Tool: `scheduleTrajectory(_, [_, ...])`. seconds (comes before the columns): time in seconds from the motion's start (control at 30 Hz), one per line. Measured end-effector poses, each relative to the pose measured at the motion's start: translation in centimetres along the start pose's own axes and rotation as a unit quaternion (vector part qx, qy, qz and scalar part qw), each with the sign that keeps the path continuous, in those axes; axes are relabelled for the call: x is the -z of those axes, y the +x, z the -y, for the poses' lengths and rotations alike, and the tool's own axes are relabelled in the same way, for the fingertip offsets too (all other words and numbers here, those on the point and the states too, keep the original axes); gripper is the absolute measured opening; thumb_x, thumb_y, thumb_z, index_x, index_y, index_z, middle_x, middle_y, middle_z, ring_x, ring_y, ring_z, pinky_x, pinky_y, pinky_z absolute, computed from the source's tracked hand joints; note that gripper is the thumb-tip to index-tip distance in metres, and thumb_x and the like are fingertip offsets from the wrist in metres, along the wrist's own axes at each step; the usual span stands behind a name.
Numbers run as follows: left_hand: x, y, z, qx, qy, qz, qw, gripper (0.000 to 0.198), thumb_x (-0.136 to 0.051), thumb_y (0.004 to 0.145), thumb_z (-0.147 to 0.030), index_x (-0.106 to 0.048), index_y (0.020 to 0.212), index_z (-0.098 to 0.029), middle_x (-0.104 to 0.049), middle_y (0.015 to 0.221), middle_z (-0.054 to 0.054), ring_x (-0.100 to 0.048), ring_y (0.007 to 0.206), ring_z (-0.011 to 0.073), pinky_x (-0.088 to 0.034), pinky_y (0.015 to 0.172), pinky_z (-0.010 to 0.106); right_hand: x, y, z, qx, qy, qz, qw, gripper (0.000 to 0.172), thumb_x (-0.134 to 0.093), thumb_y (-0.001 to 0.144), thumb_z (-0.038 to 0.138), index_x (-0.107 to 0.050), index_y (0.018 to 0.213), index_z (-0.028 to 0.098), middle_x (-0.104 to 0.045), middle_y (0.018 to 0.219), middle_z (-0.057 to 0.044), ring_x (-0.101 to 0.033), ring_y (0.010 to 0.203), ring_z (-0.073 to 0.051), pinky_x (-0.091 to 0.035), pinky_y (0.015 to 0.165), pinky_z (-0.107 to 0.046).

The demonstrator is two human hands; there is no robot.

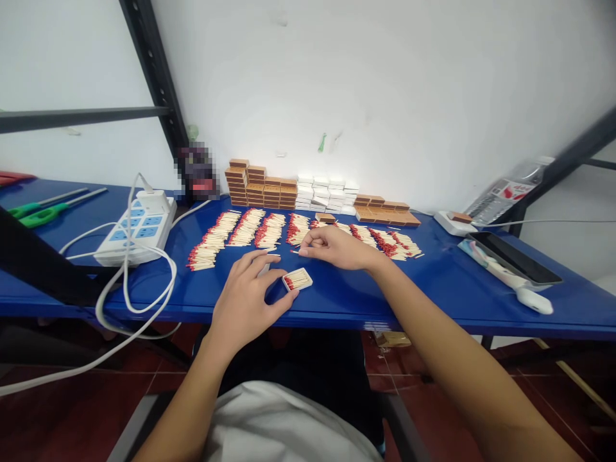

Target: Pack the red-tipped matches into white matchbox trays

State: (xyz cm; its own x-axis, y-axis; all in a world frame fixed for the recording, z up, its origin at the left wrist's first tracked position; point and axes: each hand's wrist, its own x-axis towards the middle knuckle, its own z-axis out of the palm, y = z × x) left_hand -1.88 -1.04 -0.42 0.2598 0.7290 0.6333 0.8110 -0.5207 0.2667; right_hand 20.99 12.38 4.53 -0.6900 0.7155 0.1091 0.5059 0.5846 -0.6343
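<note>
My left hand (250,295) has its thumb and index finger on a small white matchbox tray (302,278), gripping it at its near left side. Several red-headed matches lie inside the tray. Under the other fingers of this hand a second pale piece (264,269) shows in part; its kind is hidden. Just beyond the tray, my right hand (332,247) is closed in a pinch on a match (294,251), whose red head points left. Rows of loose matches (214,240) are spread across the blue table (337,295) behind both hands.
Along the wall stand stacked brown matchboxes (262,192) and white trays (327,194). At left are a power strip (139,228), looping white cables and green-handled scissors (43,212). A phone (514,256), a white charger (455,223) and a plastic bottle (510,192) lie at right.
</note>
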Motion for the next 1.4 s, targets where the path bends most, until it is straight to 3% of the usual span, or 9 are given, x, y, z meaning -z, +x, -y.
scheduleTrajectory(0.17, [0.1,0.0,0.0,0.002,-0.005,0.001,1.000,0.017,-0.079,0.095,-0.035,-0.079,0.107,-0.024,-0.073,0.135,0.009,-0.059,0.137,0.0337,-0.050,0.117,0.055,0.1,-0.1,-0.3,-0.001,-0.002,-0.007,1.000,0.037,-0.069,0.096,0.053,-0.074,0.091,0.016,-0.050,0.069,0.003,-0.042,0.065,-0.014,-0.031,0.062,-0.029])
scheduleTrajectory(0.33, [0.0,0.0,0.0,0.005,-0.006,0.003,1.000,0.017,-0.080,0.095,-0.036,-0.079,0.107,-0.025,-0.074,0.134,0.008,-0.060,0.136,0.0337,-0.050,0.117,0.055,0.6,-0.7,1.1,0.032,0.050,0.064,0.996,0.040,-0.072,0.094,0.058,-0.073,0.090,0.019,-0.036,0.061,0.009,-0.034,0.059,-0.012,-0.031,0.061,-0.028])
scheduleTrajectory(0.63, [0.0,0.0,0.0,0.003,0.001,0.002,1.000,0.019,-0.079,0.095,-0.036,-0.079,0.110,-0.024,-0.073,0.135,0.009,-0.059,0.137,0.0340,-0.051,0.116,0.056,0.5,-0.9,1.4,0.040,0.040,0.141,0.988,0.040,-0.074,0.094,0.059,-0.078,0.094,0.019,-0.031,0.060,0.009,-0.033,0.057,-0.011,-0.028,0.057,-0.028])
scheduleTrajectory(0.87, [0.0,0.0,0.0,0.004,0.000,-0.001,1.000,0.017,-0.079,0.096,-0.036,-0.079,0.108,-0.024,-0.073,0.135,0.009,-0.059,0.137,0.0337,-0.051,0.116,0.056,0.7,-0.9,0.8,0.034,0.031,0.072,0.996,0.031,-0.074,0.094,0.049,-0.077,0.093,0.018,-0.032,0.060,0.010,-0.032,0.057,-0.011,-0.030,0.060,-0.028])
scheduleTrajectory(1.1, [0.0,0.0,-0.1,0.000,-0.002,-0.003,1.000,0.017,-0.079,0.096,-0.035,-0.079,0.107,-0.022,-0.073,0.134,0.010,-0.059,0.136,0.0336,-0.051,0.116,0.055,0.4,0.2,-1.1,0.007,-0.156,-0.090,0.984,0.010,-0.065,0.097,0.020,-0.075,0.097,0.016,-0.056,0.071,0.001,-0.048,0.067,-0.015,-0.031,0.068,-0.029])
scheduleTrajectory(1.4, [-0.1,0.0,0.0,-0.002,-0.006,-0.010,1.000,0.017,-0.078,0.096,-0.036,-0.079,0.108,-0.023,-0.074,0.134,0.010,-0.060,0.135,0.0338,-0.052,0.115,0.056,-0.1,0.6,-1.7,0.019,-0.146,-0.025,0.989,0.010,-0.065,0.101,0.021,-0.074,0.098,0.017,-0.059,0.072,0.001,-0.051,0.066,-0.014,-0.030,0.067,-0.028])
